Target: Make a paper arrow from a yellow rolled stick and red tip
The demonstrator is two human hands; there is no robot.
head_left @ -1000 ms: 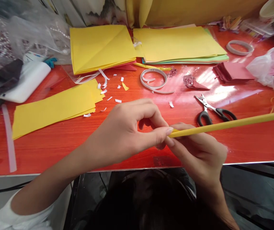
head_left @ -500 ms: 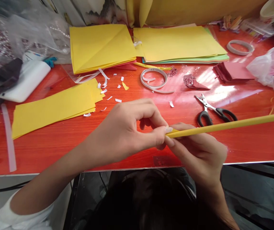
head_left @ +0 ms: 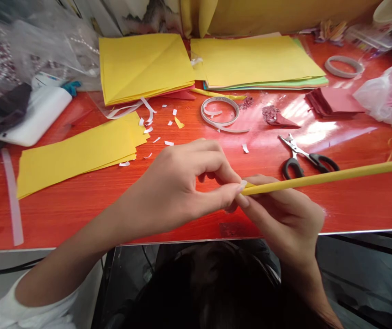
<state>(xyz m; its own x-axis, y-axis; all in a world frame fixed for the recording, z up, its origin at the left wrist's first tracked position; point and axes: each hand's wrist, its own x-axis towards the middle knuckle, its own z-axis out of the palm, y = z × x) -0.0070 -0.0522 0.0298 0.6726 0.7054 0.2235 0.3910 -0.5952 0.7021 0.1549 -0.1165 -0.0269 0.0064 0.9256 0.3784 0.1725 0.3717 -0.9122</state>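
A thin yellow paper tube (head_left: 333, 177) slants from my fingertips out past the right edge of the view. My left hand (head_left: 185, 183) pinches its near end between thumb and forefinger. Right beside it, my right hand (head_left: 281, 214) grips the same end with its thumb, its other fingers partly hidden behind the tube. Both hands hover above the red table (head_left: 189, 224) near its front edge. Behind my right hand lie scissors with black handles (head_left: 307, 160), blades apart. Left of my left hand is a stack of yellow paper strips (head_left: 79, 148).
Yellow sheets (head_left: 148, 68) and another paper stack (head_left: 254, 61) lie at the back. A tape roll (head_left: 219, 112), a glittery red cone (head_left: 278, 118), red paper squares (head_left: 336, 103) and white paper scraps (head_left: 169, 143) are spread about. A white glue gun (head_left: 41, 114) rests at left.
My hands keep their pinch at the tube's end, with only a slight shift of the fingertips. The tube's far part sits slightly higher. Everything on the table stays put.
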